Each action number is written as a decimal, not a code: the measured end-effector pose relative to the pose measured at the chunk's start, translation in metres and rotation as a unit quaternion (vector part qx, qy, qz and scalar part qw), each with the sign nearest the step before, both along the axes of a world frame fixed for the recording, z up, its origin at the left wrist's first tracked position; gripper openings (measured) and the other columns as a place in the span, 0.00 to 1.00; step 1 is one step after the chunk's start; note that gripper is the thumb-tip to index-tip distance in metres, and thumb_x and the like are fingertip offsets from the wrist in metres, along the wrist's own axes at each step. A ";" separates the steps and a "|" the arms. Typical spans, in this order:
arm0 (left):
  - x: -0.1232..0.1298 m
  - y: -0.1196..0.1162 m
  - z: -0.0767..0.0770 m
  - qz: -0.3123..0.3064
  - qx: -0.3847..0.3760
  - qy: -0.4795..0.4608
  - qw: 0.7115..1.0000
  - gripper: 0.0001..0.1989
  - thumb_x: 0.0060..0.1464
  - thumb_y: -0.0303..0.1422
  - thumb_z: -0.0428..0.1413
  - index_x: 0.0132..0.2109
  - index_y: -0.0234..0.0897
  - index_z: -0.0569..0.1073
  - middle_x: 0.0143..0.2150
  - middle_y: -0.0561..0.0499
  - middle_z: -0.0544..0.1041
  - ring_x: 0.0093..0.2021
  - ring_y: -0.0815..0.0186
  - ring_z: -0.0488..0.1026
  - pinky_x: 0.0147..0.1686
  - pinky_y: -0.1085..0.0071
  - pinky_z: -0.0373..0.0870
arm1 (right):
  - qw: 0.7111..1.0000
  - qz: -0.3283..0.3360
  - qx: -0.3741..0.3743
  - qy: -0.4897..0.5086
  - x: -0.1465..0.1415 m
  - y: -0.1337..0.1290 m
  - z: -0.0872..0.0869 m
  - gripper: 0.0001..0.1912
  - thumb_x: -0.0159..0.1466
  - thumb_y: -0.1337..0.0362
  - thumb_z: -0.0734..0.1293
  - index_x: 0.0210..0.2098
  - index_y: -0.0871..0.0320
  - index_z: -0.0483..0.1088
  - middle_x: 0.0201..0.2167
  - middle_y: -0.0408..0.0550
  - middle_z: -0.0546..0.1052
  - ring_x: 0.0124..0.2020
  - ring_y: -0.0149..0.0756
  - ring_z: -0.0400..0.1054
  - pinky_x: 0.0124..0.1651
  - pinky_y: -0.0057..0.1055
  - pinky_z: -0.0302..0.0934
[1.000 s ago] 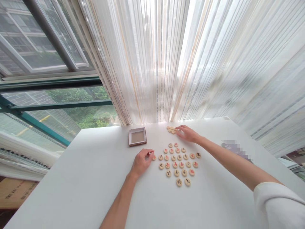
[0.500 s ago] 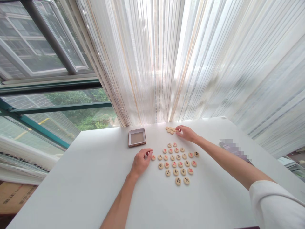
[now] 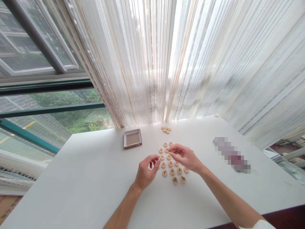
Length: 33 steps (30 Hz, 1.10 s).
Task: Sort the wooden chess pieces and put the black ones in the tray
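I'm hovering my right hand over the pieces on the table; can't tell if it's gripping one. My left hand is curving open beside them; tight spacing is wanting light touches.

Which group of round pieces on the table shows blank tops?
The small cluster nearest the curtain; in the larger group, clearly visible tops bear red or black characters.

Tabletop: white, smooth. Directly on it: round pieces marked in red or black, spread in rows between the left hand and right hand, some hidden by them. Beyond both hands, clustered plain discs. Beyond the left, shallow open box. Right of the right hand, pixelated item, unidentifiable.
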<state>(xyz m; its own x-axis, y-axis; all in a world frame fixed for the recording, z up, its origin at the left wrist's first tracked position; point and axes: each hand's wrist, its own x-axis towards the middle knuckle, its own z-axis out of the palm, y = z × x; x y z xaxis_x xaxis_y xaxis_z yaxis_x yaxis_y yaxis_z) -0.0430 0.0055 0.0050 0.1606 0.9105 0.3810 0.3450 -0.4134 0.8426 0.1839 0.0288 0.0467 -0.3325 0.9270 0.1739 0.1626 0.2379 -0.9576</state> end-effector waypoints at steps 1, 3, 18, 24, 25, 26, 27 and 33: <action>0.004 -0.003 0.000 -0.013 -0.018 -0.021 1.000 0.10 0.62 0.38 0.55 0.47 0.38 0.75 0.37 0.49 0.80 0.34 0.66 0.76 0.34 0.72 0.72 | 1.000 0.006 0.004 0.011 -0.007 -0.006 -0.003 0.11 0.64 0.53 0.69 0.43 0.50 0.75 0.42 0.48 0.78 0.42 0.41 0.75 0.44 0.41 0.74; 0.009 -0.007 -0.002 -0.030 -0.049 -0.059 0.997 0.12 0.62 0.39 0.56 0.49 0.38 0.73 0.38 0.48 0.80 0.37 0.64 0.77 0.35 0.71 0.73 | 0.999 0.027 0.012 0.024 -0.019 -0.013 -0.010 0.10 0.64 0.54 0.69 0.43 0.47 0.76 0.41 0.48 0.78 0.42 0.42 0.74 0.45 0.43 0.74; 0.011 -0.003 -0.012 -0.070 -0.162 -0.151 0.973 0.13 0.61 0.42 0.57 0.41 0.36 0.70 0.32 0.49 0.77 0.28 0.68 0.74 0.32 0.71 0.73 | 0.998 0.054 0.000 0.045 -0.024 -0.012 -0.035 0.08 0.68 0.58 0.66 0.43 0.46 0.77 0.37 0.47 0.79 0.36 0.41 0.76 0.39 0.39 0.74; 0.010 -0.003 -0.013 -0.078 -0.193 -0.176 0.962 0.13 0.62 0.42 0.55 0.45 0.36 0.68 0.33 0.50 0.75 0.29 0.71 0.71 0.28 0.75 0.68 | 0.999 0.053 0.010 0.009 -0.029 -0.023 -0.033 0.12 0.68 0.62 0.65 0.50 0.48 0.73 0.41 0.48 0.78 0.40 0.39 0.76 0.42 0.37 0.75; 0.010 -0.003 -0.013 -0.083 -0.197 -0.176 0.961 0.13 0.63 0.42 0.55 0.45 0.36 0.67 0.33 0.51 0.74 0.28 0.71 0.71 0.29 0.75 0.68 | 0.998 0.054 0.015 0.002 -0.029 -0.025 -0.033 0.13 0.68 0.63 0.65 0.51 0.49 0.72 0.42 0.49 0.78 0.42 0.39 0.76 0.43 0.37 0.75; 0.010 -0.004 -0.013 -0.087 -0.200 -0.174 0.960 0.13 0.63 0.41 0.54 0.46 0.36 0.67 0.32 0.52 0.74 0.28 0.71 0.71 0.29 0.75 0.68 | 0.998 0.057 0.023 -0.008 -0.028 -0.027 -0.033 0.13 0.68 0.63 0.65 0.52 0.50 0.72 0.43 0.49 0.78 0.42 0.39 0.76 0.44 0.36 0.75; 0.010 -0.005 -0.013 -0.091 -0.203 -0.172 0.960 0.13 0.64 0.41 0.54 0.46 0.36 0.67 0.31 0.53 0.73 0.28 0.72 0.70 0.29 0.76 0.67 | 0.997 0.060 0.036 -0.021 -0.027 -0.028 -0.033 0.14 0.68 0.64 0.65 0.53 0.50 0.71 0.43 0.48 0.78 0.41 0.38 0.76 0.43 0.35 0.74; 0.012 -0.007 -0.010 -0.112 -0.176 -0.153 0.966 0.11 0.63 0.38 0.55 0.47 0.36 0.68 0.31 0.53 0.72 0.31 0.70 0.71 0.33 0.74 0.68 | 0.985 0.024 0.148 -0.082 -0.023 -0.029 -0.043 0.13 0.67 0.65 0.66 0.51 0.50 0.70 0.39 0.46 0.78 0.37 0.35 0.75 0.37 0.30 0.72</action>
